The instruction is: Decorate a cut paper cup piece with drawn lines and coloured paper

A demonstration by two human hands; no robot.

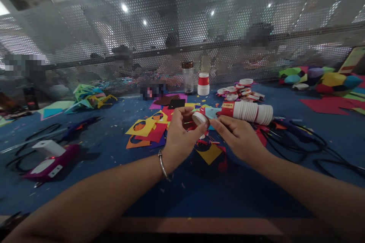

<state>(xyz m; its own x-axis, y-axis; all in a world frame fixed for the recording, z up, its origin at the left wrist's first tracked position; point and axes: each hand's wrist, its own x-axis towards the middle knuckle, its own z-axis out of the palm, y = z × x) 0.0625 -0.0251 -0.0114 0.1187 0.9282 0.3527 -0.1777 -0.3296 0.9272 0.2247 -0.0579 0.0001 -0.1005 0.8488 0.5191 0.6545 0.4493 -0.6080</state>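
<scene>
My left hand point(182, 134), with a silver bangle at the wrist, is wrapped round a white cup piece point(200, 118) that has some red on it. My right hand point(238, 134) is at the right edge of this piece, its thumb and index finger pressed together; whatever they pinch is too small to make out. Just behind my right hand lies a stack of white and red paper cups point(251, 112) on its side. Yellow, orange and red paper sheets point(145, 127) with round holes lie left of my left hand. A yellow paper piece point(210, 153) lies below the hands.
A glass bottle point(188, 79) and upright cups point(203, 84) stand at the back, beside a pile of cut cup pieces point(242, 90). Left is a purple power strip point(51, 163) with cables. Black cables point(302, 144) and red paper point(325, 105) lie right.
</scene>
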